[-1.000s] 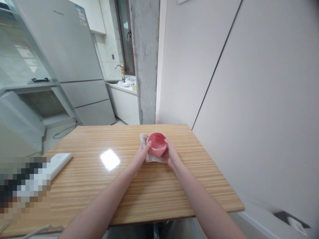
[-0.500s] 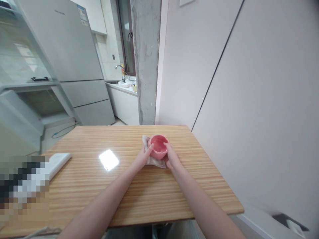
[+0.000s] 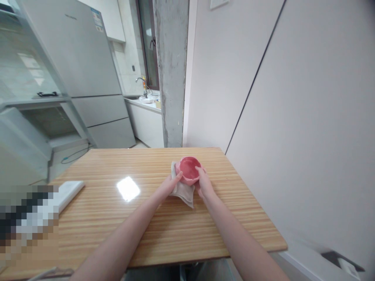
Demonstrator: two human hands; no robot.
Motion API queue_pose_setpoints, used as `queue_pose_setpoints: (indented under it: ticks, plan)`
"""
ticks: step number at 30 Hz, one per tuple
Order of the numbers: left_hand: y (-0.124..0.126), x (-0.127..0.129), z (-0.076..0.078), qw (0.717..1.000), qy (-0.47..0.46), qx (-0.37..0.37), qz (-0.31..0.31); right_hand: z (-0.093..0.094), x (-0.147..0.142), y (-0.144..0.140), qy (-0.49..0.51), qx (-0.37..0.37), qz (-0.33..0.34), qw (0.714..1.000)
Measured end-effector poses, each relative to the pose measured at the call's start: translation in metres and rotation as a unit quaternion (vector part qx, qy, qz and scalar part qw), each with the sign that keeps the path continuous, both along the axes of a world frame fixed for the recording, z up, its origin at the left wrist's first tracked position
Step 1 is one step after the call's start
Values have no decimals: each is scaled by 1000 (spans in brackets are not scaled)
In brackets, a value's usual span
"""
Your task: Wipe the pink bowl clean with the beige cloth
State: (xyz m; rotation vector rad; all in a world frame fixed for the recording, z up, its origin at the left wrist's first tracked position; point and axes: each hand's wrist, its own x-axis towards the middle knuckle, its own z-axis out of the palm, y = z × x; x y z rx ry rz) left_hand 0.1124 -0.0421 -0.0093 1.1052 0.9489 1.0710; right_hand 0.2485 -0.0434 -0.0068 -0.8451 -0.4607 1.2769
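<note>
Between my two hands is a pink bowl (image 3: 190, 171), tilted so that its inside faces me. My left hand (image 3: 174, 182) grips its left side, thumb over the rim, with a light grey-beige cloth (image 3: 184, 192) bunched between fingers and bowl. One corner of the cloth hangs below the bowl. On the right side, my right hand (image 3: 203, 182) holds the rim with the thumb at the inner edge; its other fingers are mostly hidden under and behind the bowl.
The wood-grain table (image 3: 111, 226) spreads under my arms. At its left lies a white flat object (image 3: 70, 189), partly pixelated. A white wall (image 3: 281, 128) runs along the right. Beyond the table stand a grey pillar (image 3: 173, 78) and a refrigerator (image 3: 79, 58).
The bowl has moved slightly right and turned in my hands. More of the cloth now hangs down below it.
</note>
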Motion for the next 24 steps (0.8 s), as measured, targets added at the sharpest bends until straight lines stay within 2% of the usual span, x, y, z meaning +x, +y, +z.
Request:
queue_pose_setpoints:
  ticks: [3,4,8,10,13,18,24]
  plan:
    - [-6,1,3,998,-11,-31,-49,2,6,2,45,1,2,999]
    - [-7,1,3,998,-15,-49,-44,3,9,4,54,-2,-1,999]
    - [-1,-2,1,992,-13,-104,64,0,33,14,5,-26,-69,997]
    - [4,-4,1,988,-20,-101,113,-4,49,20,-52,-44,-124,990]
    - [8,-7,2,985,-36,-86,142,-11,76,27,-125,-61,-195,971]
    - [10,-8,0,986,-33,-81,141,-26,105,33,-261,-81,-294,916]
    - [10,-10,-4,992,-23,-60,112,-38,112,36,-325,-116,-299,889]
